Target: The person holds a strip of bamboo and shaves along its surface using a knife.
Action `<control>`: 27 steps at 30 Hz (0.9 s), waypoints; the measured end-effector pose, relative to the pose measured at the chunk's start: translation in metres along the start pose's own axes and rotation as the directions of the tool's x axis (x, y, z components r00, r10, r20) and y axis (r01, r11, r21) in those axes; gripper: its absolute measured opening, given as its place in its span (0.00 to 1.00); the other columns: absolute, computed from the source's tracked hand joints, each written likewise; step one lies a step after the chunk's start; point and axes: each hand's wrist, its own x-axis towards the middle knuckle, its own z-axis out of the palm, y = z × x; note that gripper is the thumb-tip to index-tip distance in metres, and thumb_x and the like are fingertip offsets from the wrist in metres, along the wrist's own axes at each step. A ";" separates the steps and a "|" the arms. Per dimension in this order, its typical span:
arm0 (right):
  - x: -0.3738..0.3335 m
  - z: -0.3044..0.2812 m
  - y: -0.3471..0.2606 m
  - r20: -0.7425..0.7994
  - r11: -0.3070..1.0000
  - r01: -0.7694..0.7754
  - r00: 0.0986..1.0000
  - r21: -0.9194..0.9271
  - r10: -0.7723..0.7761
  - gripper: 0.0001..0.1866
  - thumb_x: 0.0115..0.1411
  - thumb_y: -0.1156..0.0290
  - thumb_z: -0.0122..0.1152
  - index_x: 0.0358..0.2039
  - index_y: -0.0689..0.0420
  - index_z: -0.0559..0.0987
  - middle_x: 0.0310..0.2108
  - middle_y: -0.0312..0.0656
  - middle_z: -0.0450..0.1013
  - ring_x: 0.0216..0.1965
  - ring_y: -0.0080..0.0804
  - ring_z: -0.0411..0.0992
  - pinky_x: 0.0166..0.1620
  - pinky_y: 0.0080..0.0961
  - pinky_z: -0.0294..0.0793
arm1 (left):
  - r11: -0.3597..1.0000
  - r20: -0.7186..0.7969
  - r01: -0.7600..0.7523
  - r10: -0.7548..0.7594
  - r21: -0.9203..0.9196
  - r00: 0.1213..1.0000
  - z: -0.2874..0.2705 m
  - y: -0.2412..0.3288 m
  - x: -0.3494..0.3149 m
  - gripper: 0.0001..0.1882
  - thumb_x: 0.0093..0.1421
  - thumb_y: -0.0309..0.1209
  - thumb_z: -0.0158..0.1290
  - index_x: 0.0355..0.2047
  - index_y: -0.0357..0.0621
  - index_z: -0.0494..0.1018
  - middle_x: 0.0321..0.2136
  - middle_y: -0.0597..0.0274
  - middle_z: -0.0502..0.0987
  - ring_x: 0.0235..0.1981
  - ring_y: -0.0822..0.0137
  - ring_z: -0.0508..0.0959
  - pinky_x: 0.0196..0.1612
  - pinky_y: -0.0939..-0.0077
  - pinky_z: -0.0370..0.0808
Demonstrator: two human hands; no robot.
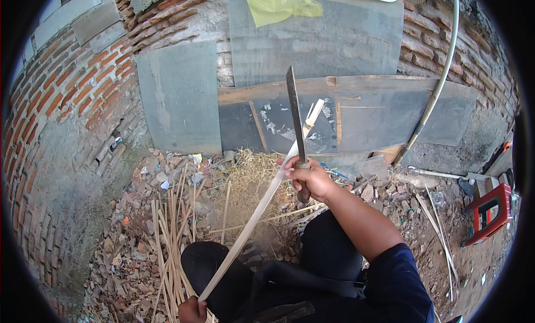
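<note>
A long pale bamboo strip runs slantwise from the lower left up past my knees, its top end split or notched. My left hand is closed round its lower end, partly cut off by the picture's lower edge. My right hand grips the wooden handle of a machete, whose dark blade points upward and crosses in front of the strip near its top. The thumb and fingertips of the right hand also touch the strip.
Loose bamboo strips lie on rubble to the left, with curly shavings ahead of my knees. Grey panels lean on the brick wall. A bamboo pole and red plastic stool stand at the right.
</note>
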 end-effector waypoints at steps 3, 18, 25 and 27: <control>0.001 0.021 -0.004 0.016 0.999 0.047 0.999 -0.022 -0.047 0.09 0.55 0.77 0.63 0.38 0.57 0.77 0.47 0.47 0.75 0.21 0.19 0.67 0.26 0.19 0.69 | 0.997 0.070 0.053 -0.057 0.060 0.996 0.001 -0.005 -0.013 0.25 0.69 0.49 0.43 0.29 0.38 0.67 0.16 0.52 0.66 0.15 0.53 0.66 0.19 0.62 0.63; 0.000 0.081 -0.020 0.235 0.659 0.143 0.971 -0.738 0.053 0.12 0.57 0.62 0.66 0.36 0.55 0.79 0.20 0.42 0.75 0.22 0.31 0.76 0.29 0.31 0.74 | 0.944 -0.044 0.329 -0.328 0.000 0.944 0.018 0.034 -0.014 0.28 0.68 0.53 0.45 0.34 0.33 0.68 0.18 0.51 0.70 0.18 0.51 0.70 0.24 0.57 0.68; 0.007 0.077 -0.025 0.317 -0.193 0.347 0.933 -0.918 0.167 0.11 0.52 0.65 0.60 0.36 0.51 0.80 0.31 0.45 0.79 0.36 0.47 0.79 0.38 0.45 0.78 | 0.920 -0.069 0.377 -0.372 0.106 0.926 0.028 0.028 -0.022 0.27 0.69 0.50 0.42 0.35 0.33 0.69 0.16 0.48 0.70 0.18 0.51 0.71 0.25 0.54 0.69; 0.009 0.079 -0.023 0.340 -0.201 0.377 0.920 -0.904 0.193 0.12 0.50 0.68 0.59 0.37 0.51 0.79 0.32 0.44 0.79 0.37 0.47 0.79 0.39 0.45 0.78 | 0.931 -0.091 0.359 -0.352 0.074 0.932 0.022 0.028 -0.019 0.23 0.66 0.47 0.46 0.30 0.35 0.67 0.15 0.45 0.70 0.18 0.43 0.72 0.24 0.51 0.68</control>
